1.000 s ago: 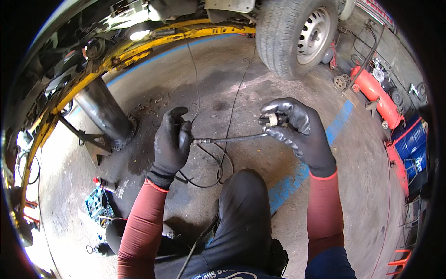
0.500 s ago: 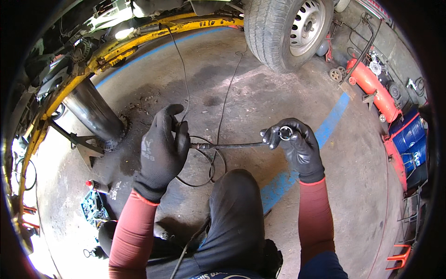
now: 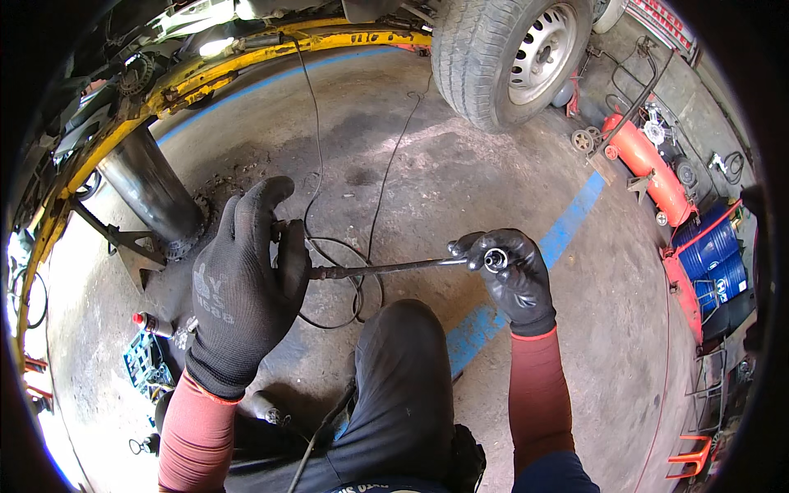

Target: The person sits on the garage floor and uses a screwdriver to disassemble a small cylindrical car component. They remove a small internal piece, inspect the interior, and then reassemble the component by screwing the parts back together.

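Note:
My left hand (image 3: 246, 275), in a black work glove, has its thumb and fingers closed around one end of a long thin dark socket wrench (image 3: 386, 268). Its grip end is hidden in that glove. At the other end my right hand (image 3: 516, 279), gloved in black too, pinches the head. A bright, round, ring-shaped socket (image 3: 495, 260) shows there between the fingers, its opening turned up towards me. The wrench lies nearly level across in front of me, above my bent knee (image 3: 407, 337).
A looped black cable (image 3: 362, 316) lies on the stained concrete floor beyond the knee. A raised wheel (image 3: 509, 62) hangs ahead, by a yellow lift beam (image 3: 205, 78) and metal post (image 3: 152, 185). A blue tool case (image 3: 148, 363) and spray can (image 3: 153, 324) are at left, a red cylinder (image 3: 649, 168) at right.
Both hands and the wrench have shifted left in the view. My left hand looks larger and nearer, and the wrench's left end sits lower. The background has shifted slightly left too.

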A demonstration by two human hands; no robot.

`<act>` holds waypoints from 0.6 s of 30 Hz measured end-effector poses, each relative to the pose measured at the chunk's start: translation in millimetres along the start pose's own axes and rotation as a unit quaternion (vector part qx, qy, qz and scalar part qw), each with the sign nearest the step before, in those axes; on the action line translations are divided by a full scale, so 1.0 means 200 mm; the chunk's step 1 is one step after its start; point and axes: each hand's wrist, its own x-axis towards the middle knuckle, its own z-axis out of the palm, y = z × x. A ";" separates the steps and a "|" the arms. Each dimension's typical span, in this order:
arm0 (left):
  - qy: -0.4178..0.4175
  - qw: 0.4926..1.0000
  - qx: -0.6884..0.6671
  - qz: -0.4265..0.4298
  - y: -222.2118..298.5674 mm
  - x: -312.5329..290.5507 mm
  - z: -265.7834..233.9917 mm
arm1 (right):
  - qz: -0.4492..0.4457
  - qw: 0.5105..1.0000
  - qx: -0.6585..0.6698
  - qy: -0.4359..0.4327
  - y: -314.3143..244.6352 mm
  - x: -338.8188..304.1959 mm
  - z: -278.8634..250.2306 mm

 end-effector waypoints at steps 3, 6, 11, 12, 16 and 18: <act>-0.001 1.000 0.012 0.018 -0.01 -0.01 -0.01 | 0.016 0.999 -0.030 -0.004 -0.04 0.01 0.04; 0.008 0.998 0.031 0.048 -0.02 -0.01 0.02 | 0.094 0.980 -0.176 0.004 -0.13 0.02 0.11; -0.029 0.999 0.016 0.035 -0.11 -0.03 0.11 | 0.104 0.903 -0.414 -0.055 -0.18 0.04 0.23; -0.035 0.999 0.006 0.036 -0.14 -0.03 0.14 | 0.106 0.909 -0.401 -0.041 -0.18 0.04 0.24; -0.039 0.994 -0.090 0.042 -0.17 0.11 0.37 | 0.108 0.923 -0.363 0.072 -0.17 -0.09 0.21; -0.010 0.986 -0.129 0.107 -0.11 0.25 0.51 | 0.060 0.897 -0.394 0.191 -0.18 -0.20 0.13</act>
